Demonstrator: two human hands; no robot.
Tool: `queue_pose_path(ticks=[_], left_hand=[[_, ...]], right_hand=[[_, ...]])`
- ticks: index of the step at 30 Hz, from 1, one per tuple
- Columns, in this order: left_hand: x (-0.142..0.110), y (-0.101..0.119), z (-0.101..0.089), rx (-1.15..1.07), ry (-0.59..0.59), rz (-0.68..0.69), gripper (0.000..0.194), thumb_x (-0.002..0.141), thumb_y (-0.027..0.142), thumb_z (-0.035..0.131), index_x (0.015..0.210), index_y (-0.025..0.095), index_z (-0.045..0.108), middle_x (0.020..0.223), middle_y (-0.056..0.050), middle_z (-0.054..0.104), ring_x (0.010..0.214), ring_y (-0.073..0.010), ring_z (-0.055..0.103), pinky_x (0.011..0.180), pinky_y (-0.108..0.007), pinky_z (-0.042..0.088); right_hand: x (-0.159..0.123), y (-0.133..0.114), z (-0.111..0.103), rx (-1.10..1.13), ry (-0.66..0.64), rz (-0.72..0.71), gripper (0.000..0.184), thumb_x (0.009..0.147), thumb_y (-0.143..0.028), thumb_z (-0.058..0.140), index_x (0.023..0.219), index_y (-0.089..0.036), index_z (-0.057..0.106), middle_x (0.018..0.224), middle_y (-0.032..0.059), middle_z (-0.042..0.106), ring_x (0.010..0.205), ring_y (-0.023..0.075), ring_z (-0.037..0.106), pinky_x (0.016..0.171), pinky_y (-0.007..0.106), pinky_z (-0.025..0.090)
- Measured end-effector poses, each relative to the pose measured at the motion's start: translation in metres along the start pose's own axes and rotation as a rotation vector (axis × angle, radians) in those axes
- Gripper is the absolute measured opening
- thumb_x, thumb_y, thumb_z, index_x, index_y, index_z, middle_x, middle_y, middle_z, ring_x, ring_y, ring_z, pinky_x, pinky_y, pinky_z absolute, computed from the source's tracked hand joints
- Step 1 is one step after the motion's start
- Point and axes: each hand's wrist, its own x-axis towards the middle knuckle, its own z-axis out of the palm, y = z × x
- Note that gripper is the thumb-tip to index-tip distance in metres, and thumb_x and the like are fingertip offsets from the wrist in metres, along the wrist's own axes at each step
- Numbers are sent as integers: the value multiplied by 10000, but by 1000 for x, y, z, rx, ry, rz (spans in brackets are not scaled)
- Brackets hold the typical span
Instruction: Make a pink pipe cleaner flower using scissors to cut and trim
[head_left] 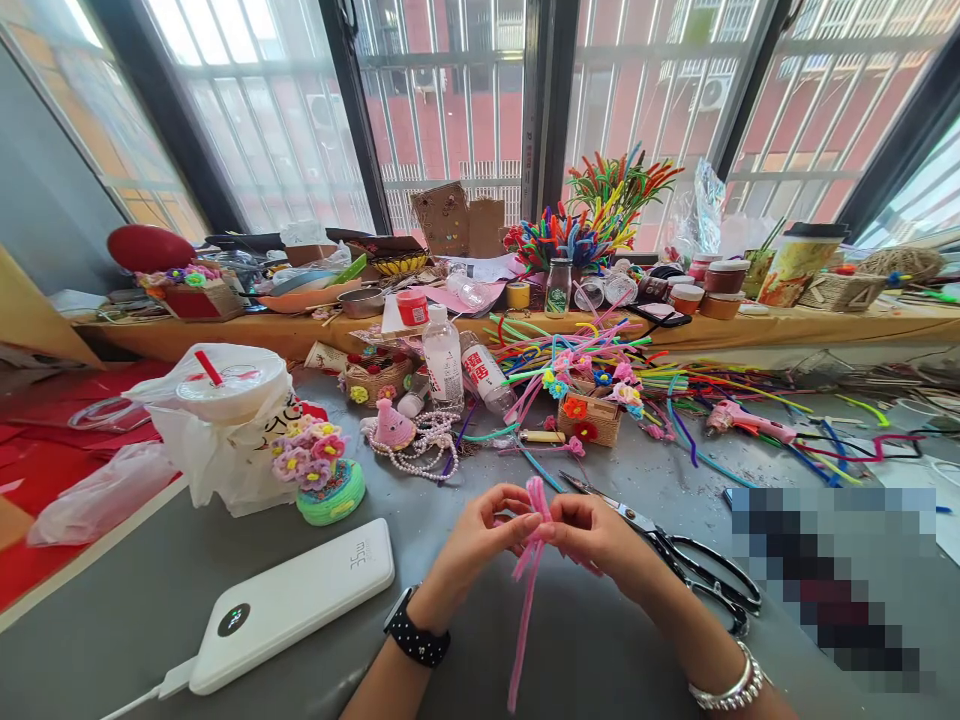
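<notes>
Between my two hands is a bundle of pink pipe cleaners point(527, 610), its looped top sticking up above the fingers and a long end hanging down toward me. My left hand point(491, 530) pinches it from the left with thumb and fingers. From the other side my right hand point(589, 535) grips it too, with the thumb pressed on the front. The lower fingers of both hands are partly hidden. Black-handled scissors point(679, 560) lie on the table just beyond and right of my right hand, partly covered by the forearm.
A white power bank point(296, 605) with a cable lies at left, near a green pot of crocheted flowers point(330, 490) and a bagged drink cup point(232, 390). Farther back are bottles point(442, 360), a bead string point(427, 445), loose pipe cleaners point(637, 350) and a pink glue gun point(750, 420).
</notes>
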Motion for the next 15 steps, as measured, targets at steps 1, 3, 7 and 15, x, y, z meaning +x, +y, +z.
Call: queue_pose_path(ticks=[1, 3, 7, 15], left_hand=[[0, 1, 0, 22, 7, 19, 265, 613, 315, 671, 771, 122, 583, 671, -4, 583, 584, -107, 526, 530, -205, 398], [0, 1, 1, 54, 26, 34, 220, 598, 301, 681, 678, 112, 602, 629, 1, 574, 591, -110, 516, 542, -204, 392], [-1, 2, 3, 43, 45, -12, 214, 586, 304, 685, 611, 109, 603, 545, 13, 574, 538, -110, 513, 517, -208, 382], [0, -4, 6, -33, 16, -66, 376, 496, 236, 749, 706, 173, 444, 477, 70, 549, 462, -94, 536, 463, -189, 385]], right_hand=[[-1, 0, 1, -24, -24, 26, 320, 665, -423, 596, 559, -162, 445, 458, -68, 395, 365, 39, 290, 341, 180, 176], [-2, 1, 1, -63, -68, 54, 322, 656, -426, 604, 552, -157, 459, 452, -65, 410, 356, 40, 313, 343, 177, 196], [-1, 4, -4, -130, -61, 29, 335, 678, -448, 579, 564, -139, 518, 443, -49, 441, 380, 59, 377, 380, 183, 273], [2, 1, -3, -49, 74, -73, 261, 689, -397, 592, 715, -137, 586, 596, -22, 514, 487, 64, 399, 435, 181, 299]])
